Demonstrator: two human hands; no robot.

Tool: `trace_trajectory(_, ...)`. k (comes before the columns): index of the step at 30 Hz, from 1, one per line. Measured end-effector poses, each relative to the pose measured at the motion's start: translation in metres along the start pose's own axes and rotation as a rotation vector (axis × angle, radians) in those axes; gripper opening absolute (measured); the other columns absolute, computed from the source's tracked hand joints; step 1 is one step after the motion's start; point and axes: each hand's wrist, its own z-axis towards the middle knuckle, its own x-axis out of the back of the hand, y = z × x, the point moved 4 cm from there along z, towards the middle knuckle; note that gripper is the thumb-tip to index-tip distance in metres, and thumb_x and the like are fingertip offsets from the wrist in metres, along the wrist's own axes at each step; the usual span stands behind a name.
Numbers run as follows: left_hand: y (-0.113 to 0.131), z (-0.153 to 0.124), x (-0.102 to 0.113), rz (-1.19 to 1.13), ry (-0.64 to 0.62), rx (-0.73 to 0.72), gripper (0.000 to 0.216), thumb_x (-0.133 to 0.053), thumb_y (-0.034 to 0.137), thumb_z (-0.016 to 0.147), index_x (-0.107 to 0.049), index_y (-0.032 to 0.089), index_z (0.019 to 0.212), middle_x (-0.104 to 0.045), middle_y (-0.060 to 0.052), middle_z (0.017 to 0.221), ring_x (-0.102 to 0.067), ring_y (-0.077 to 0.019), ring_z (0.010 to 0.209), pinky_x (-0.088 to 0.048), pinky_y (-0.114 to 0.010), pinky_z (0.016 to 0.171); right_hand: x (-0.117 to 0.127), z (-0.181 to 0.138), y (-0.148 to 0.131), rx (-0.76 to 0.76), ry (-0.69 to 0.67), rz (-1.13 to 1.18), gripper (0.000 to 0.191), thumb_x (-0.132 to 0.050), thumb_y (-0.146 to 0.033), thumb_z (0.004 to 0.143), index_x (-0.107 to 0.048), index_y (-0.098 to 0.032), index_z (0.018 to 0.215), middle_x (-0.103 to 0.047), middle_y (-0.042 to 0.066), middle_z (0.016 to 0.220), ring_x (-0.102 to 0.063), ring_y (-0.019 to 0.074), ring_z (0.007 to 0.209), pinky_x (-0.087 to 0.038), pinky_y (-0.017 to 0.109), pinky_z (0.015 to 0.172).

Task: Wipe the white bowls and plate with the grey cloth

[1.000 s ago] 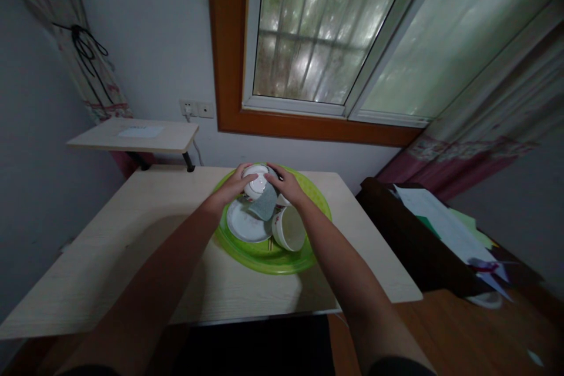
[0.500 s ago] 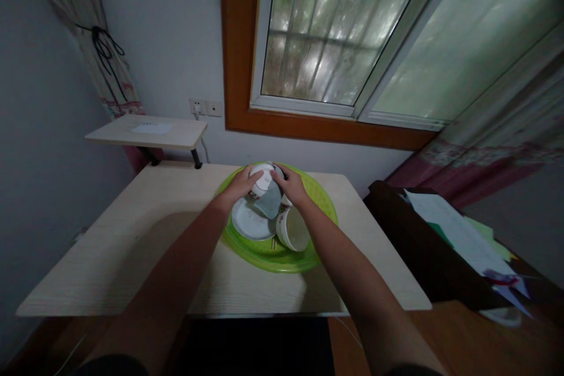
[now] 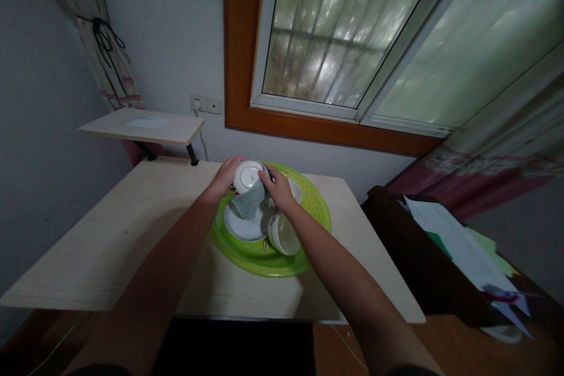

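Observation:
A white bowl (image 3: pixel 247 174) is held up over the tray, its round foot turned toward me. My left hand (image 3: pixel 225 176) grips its left side, fingers partly behind it. My right hand (image 3: pixel 278 187) is closed on a grey-green cloth (image 3: pixel 249 202), pressing it to the bowl's right side; the cloth hangs down in front. Below lies a white plate (image 3: pixel 240 228) on the round green tray (image 3: pixel 264 269). A larger white bowl (image 3: pixel 284 236) rests tilted beside the plate, and another white bowl (image 3: pixel 295 190) shows behind my right wrist. Chopstick tips (image 3: pixel 265 245) stick out near the plate.
The tray stands on a pale wooden table (image 3: pixel 154 235). A small raised shelf (image 3: pixel 176 130) with a paper on it is at the back left. To the right, a dark brown piece of furniture (image 3: pixel 409 247) carries papers (image 3: pixel 458 241). A window is behind.
Both hands have moved left with the bowl and cloth. The bowl has turned so its foot faces me more, and the bowl behind my right wrist is now more visible.

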Motion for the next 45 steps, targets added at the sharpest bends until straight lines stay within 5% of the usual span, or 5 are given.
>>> trace_trajectory(12,0.008,0.002,0.012,-0.069,0.093,-0.026,0.023,-0.067,0.039,0.072,-0.065,0.018,0.081,-0.065,-0.001,0.08,-0.058,-0.0156,0.075,-0.045,-0.026,0.066,-0.01,-0.005,-0.01,-0.008,0.014,-0.015,0.055,-0.053,-0.057,0.094,-0.061,-0.02,0.135,-0.046,0.014,0.138,-0.044,0.0242,0.136,-0.03,0.038,0.12)
trace_trajectory(17,0.011,0.001,0.016,-0.044,0.112,-0.063,0.02,-0.066,0.037,0.072,-0.065,0.018,0.078,-0.065,-0.002,0.082,-0.059,-0.0173,0.081,-0.046,-0.027,0.071,-0.006,0.002,-0.003,-0.014,-0.07,0.006,0.047,-0.032,-0.036,0.101,-0.06,-0.022,0.136,-0.054,0.01,0.126,-0.05,0.0232,0.126,-0.036,0.043,0.115)
trace_trajectory(25,0.005,0.001,0.014,-0.104,0.118,0.013,0.025,-0.07,0.038,0.066,-0.064,0.018,0.08,-0.063,0.0,0.082,-0.058,-0.0152,0.076,-0.044,-0.027,0.069,0.012,0.005,-0.008,0.047,-0.139,-0.268,0.066,-0.065,-0.02,0.073,-0.057,-0.019,0.138,-0.065,0.009,0.129,-0.043,0.0313,0.133,-0.029,0.049,0.117)
trace_trajectory(36,0.011,-0.007,0.004,-0.043,0.065,0.013,0.021,-0.066,0.037,0.069,-0.062,0.018,0.079,-0.063,0.0,0.081,-0.058,-0.0149,0.077,-0.046,-0.026,0.072,0.039,0.007,-0.02,0.041,-0.18,-0.355,0.009,-0.067,-0.015,0.074,-0.068,-0.019,0.083,-0.071,0.006,0.093,-0.064,0.0222,0.09,-0.048,0.034,0.088)
trace_trajectory(45,0.024,-0.01,-0.001,0.037,0.015,0.003,0.022,-0.067,0.036,0.069,-0.063,0.018,0.08,-0.063,0.0,0.082,-0.058,-0.0151,0.076,-0.045,-0.026,0.069,0.078,-0.03,0.005,-0.512,-0.411,0.233,0.029,-0.076,-0.04,0.074,-0.055,-0.02,0.067,-0.055,-0.003,0.057,-0.053,0.0116,0.052,-0.045,0.025,0.054)
